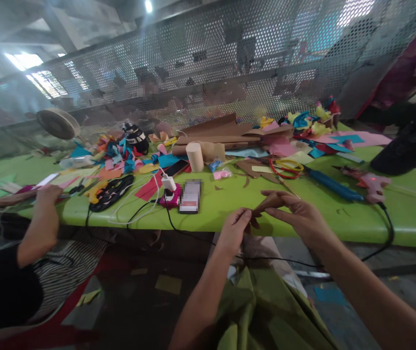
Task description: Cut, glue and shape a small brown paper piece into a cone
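My left hand (236, 227) pinches one end of a small folded piece of brown paper (265, 206) above the table's front edge. My right hand (302, 214) has its other end between the thumb and the outstretched fingers. Part of the paper is hidden by my fingers. Beyond it lie scraps of brown paper (253, 168) and a pair of scissors with red and yellow handles (288, 167). A pink glue gun (373, 183) with a lit red light rests right of a blue-handled tool (334, 184).
Left of my hands are a phone (190, 196), a pink power adapter (170, 196) with a white charger, and loose cables. A cream cylinder (194, 157) stands behind them. Coloured paper heaps line the back. At far left, a co-worker's hand (48, 194) rests on the green table (226, 204).
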Demonstrator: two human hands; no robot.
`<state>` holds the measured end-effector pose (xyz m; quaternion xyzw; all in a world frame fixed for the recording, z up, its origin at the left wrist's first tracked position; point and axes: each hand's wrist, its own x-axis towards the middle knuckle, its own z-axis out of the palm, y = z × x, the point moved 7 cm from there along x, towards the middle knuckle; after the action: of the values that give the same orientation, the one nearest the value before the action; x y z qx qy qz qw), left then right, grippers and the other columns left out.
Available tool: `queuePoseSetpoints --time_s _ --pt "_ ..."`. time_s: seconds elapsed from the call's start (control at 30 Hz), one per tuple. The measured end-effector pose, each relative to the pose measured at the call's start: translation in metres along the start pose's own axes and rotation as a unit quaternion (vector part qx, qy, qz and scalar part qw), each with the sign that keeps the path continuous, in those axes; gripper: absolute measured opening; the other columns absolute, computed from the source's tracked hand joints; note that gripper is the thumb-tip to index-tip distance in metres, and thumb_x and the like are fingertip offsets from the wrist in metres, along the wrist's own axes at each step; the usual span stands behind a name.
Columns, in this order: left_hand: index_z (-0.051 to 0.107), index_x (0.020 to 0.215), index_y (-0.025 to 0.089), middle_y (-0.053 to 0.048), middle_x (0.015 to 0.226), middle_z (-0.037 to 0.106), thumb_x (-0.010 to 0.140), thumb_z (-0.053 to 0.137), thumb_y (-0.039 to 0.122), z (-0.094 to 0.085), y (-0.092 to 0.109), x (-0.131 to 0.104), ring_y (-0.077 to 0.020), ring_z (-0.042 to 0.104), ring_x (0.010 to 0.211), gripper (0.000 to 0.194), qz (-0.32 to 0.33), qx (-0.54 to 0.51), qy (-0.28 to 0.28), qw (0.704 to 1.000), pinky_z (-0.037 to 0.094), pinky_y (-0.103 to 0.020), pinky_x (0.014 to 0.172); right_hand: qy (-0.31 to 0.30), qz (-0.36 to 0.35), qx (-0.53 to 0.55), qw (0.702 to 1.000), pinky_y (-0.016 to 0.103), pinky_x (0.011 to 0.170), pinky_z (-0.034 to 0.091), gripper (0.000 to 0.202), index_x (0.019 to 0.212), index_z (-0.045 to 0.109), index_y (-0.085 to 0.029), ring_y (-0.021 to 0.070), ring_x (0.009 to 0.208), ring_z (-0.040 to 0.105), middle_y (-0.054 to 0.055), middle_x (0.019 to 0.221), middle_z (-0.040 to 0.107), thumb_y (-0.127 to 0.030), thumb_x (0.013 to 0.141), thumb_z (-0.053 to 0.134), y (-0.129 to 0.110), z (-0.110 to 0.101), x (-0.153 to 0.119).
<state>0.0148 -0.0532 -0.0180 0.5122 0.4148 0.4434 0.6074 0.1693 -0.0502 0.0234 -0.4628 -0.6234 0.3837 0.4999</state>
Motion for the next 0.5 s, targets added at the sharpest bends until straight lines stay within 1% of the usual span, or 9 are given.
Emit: queuePoseSetpoints --time_s 0.1,0.23,0.37,0.5 --pt "0.061 0.073 0.017 0.0 0.064 0.056 0.08 0.059 0.06 0.0006 -0.0042 0.0006 -0.0117 0.042 0.059 0.044 -0.011 0.001 -0.004 1.0 0.031 -0.027 0.058 -0.004 -0.008 -0.007 1.0 0.048 0.107 0.044 0.021 0.079 0.079 -0.027 0.0333 0.129 0.056 0.007 0.098 0.077 -0.048 0.077 0.077 -0.0002 0.001 -0.0001" --pt "0.06 0.077 0.017 0.002 0.062 0.053 0.081 0.061 0.058 0.0007 -0.0088 0.0005 -0.0111 0.039 0.057 0.04 -0.024 0.002 -0.007 1.0 0.028 -0.026 0.057 -0.002 -0.02 -0.021 1.0 0.048 0.104 0.046 0.019 0.076 0.079 -0.027 0.0339 0.127 0.059 0.007 0.094 0.077 -0.046 0.075 0.079 -0.0019 0.0016 0.0004" --pt "0.061 0.077 0.017 0.003 0.061 0.051 0.082 0.061 0.057 0.0 -0.0096 -0.0001 -0.0107 0.04 0.058 0.04 -0.029 0.019 -0.009 0.999 0.028 -0.026 0.057 0.006 -0.036 -0.044 0.998 0.047 0.102 0.048 0.015 0.075 0.079 -0.027 0.033 0.122 0.063 0.006 0.094 0.077 -0.042 0.078 0.077 -0.0035 0.0 0.0003" --pt "0.061 0.081 0.017 0.004 0.062 0.052 0.081 0.062 0.055 0.0006 -0.0099 0.0001 -0.0103 0.042 0.057 0.039 -0.033 0.015 -0.019 0.999 0.03 -0.025 0.056 0.002 -0.044 -0.057 0.997 0.046 0.102 0.048 0.013 0.076 0.079 -0.028 0.0325 0.122 0.063 0.006 0.099 0.077 -0.04 0.078 0.077 -0.003 -0.0011 -0.0003"
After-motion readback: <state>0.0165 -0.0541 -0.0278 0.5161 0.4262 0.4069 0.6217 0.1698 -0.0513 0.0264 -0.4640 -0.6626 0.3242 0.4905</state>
